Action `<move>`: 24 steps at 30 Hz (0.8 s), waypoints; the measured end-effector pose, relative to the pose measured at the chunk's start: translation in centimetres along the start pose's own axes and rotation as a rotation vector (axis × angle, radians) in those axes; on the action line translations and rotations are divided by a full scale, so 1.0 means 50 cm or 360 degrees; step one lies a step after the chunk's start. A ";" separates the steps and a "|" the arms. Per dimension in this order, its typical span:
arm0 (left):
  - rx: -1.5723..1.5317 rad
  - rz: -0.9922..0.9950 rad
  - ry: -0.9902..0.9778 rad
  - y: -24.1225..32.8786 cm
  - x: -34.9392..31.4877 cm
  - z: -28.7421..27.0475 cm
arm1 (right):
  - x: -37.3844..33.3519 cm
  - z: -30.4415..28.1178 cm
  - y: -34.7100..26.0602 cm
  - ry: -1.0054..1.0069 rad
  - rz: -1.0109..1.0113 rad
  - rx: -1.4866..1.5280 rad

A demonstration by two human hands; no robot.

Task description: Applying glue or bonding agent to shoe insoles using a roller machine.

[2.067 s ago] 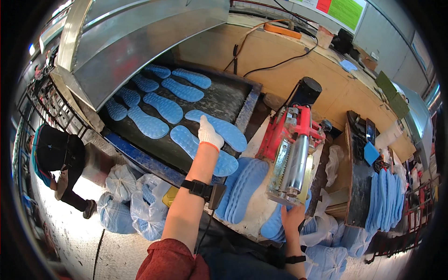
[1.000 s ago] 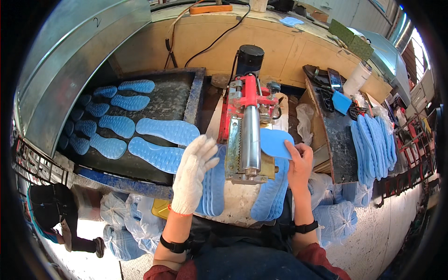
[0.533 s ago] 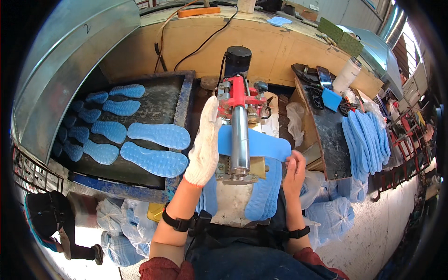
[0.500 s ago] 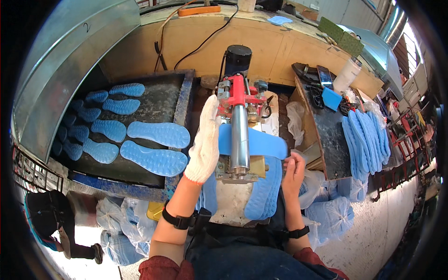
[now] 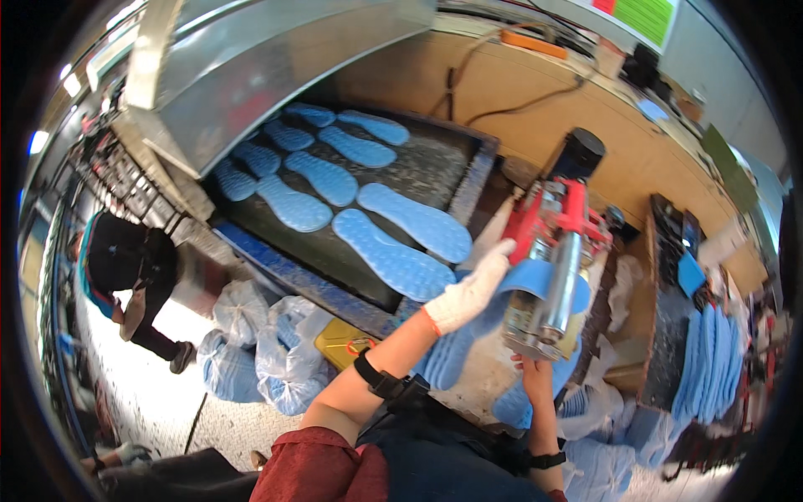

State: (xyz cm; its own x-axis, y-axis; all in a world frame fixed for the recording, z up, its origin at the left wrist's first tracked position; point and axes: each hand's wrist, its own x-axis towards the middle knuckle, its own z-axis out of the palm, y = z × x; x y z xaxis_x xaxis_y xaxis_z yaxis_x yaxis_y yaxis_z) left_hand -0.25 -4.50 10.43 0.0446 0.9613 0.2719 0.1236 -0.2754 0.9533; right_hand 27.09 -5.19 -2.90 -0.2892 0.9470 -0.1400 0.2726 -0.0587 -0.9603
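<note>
A blue insole (image 5: 526,279) lies curved under the metal roller (image 5: 562,289) of a red-framed machine (image 5: 548,219). My left hand (image 5: 473,294), in a white knit glove, reaches to the left side of the machine with fingers stretched out, beside the insole's left end. My bare right hand (image 5: 538,378) is low at the machine's front, by the metal block; most of its fingers are hidden under the machine. Close to it, blue insoles (image 5: 512,405) lie at the right of the worktop. Another stack of insoles (image 5: 447,358) lies below my left wrist.
At left, a blue-edged dark tray (image 5: 401,151) bears several blue insoles in rows. Folded insoles (image 5: 709,364) hang over the right-hand table (image 5: 661,368). Bagged insoles (image 5: 288,360) stand on the floor near a yellow container (image 5: 345,345). A person (image 5: 138,268) is at far left.
My view has swung left, so the machine appears farther right and tilted. My right hand has moved from the insole's right end to the machine's front. The insole's right end no longer sticks out as far.
</note>
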 end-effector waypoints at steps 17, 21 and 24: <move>-0.1690 -0.0987 0.0102 0.092 -0.192 -0.031 | 0.085 0.176 0.057 -0.0122 0.0241 0.0356; -0.2106 -0.0603 0.0343 0.129 -0.165 -0.079 | 0.059 0.137 0.009 -0.0008 0.0398 0.0331; -0.2141 -0.0463 0.0756 0.105 -0.082 -0.124 | 0.051 0.117 -0.015 0.0121 0.0441 0.0487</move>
State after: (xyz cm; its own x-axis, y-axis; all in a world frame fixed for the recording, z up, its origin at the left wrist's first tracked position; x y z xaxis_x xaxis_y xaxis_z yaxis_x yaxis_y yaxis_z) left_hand -5.93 -9.84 15.14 -0.1780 0.9662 -0.1863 -0.9444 -0.1145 0.3081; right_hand 20.78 -4.56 -3.94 -0.1714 0.9021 -0.3959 0.0419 -0.3948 -0.9178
